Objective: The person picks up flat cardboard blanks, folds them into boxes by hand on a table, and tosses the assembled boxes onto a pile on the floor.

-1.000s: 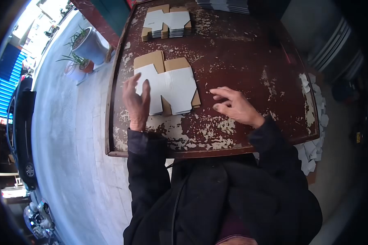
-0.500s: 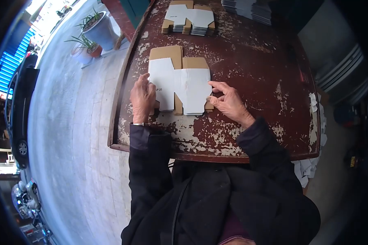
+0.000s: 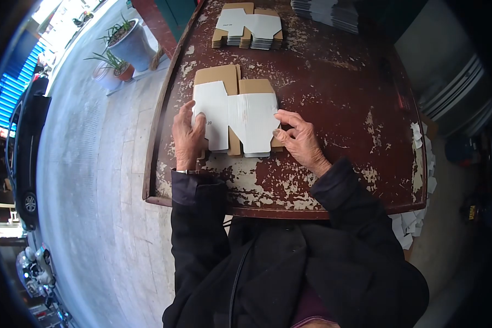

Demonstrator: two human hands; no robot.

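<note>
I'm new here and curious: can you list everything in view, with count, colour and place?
Worn wooden table: one, reddish brown, centre
Near pile of flat notched cardboard: one, white and brown, table's near left
Far stack of flat notched cardboard: one, white and brown, table's far left
Stack of flat sheets: one, greyish white, table's far edge
Heap of paper scraps: one, white, past table's right edge
Large round planter: one, pale blue, upper left
Small round pot: one, terracotta, beside the planter
Spiky plants: two, green, in these pots
Car: one, black, far left
Motorbike: one, silvery, lower left
Right background: too dim to list
Coat sleeves: two, black, lower centre
Left hand: one, near pile's left edge
Right hand: one, near pile's right edge
</note>
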